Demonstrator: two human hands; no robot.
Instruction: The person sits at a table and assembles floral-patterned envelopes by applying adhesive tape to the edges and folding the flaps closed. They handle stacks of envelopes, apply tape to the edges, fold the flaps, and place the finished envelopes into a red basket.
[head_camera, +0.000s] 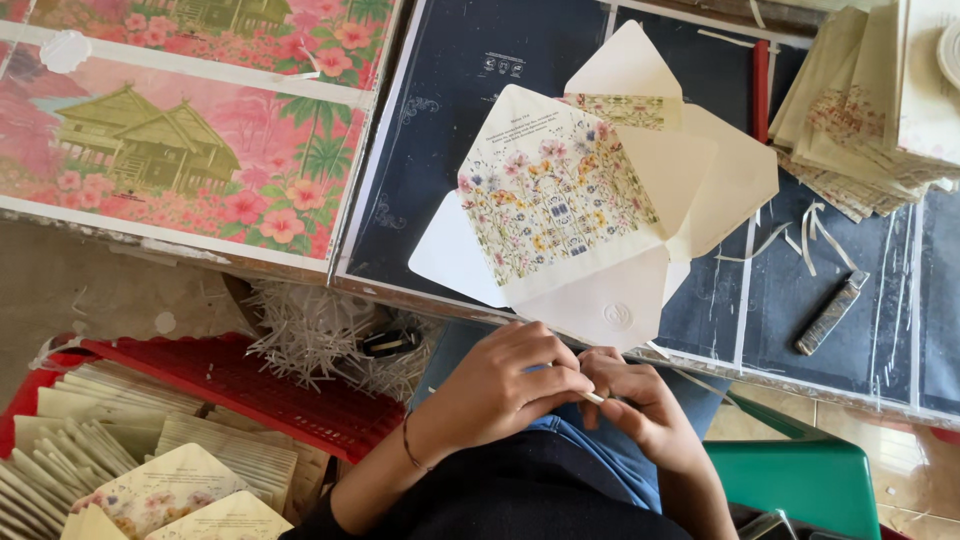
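Thin white paper strip (596, 398) is pinched between both hands, just below the unfolded cream floral-lined envelope (575, 195); most of the strip is hidden by fingers. Far left of the envelope, a red plastic basket (250, 385) holds stacked folded envelopes (120, 450), cut off by the frame edge. Left hand (505, 385) is curled, fingertips pressed on the strip. Right hand (640, 405) pinches its other end. Right of the envelope lie a dark slim cutter knife (830, 313) and a cream envelope pile (880, 100), partly out of view.
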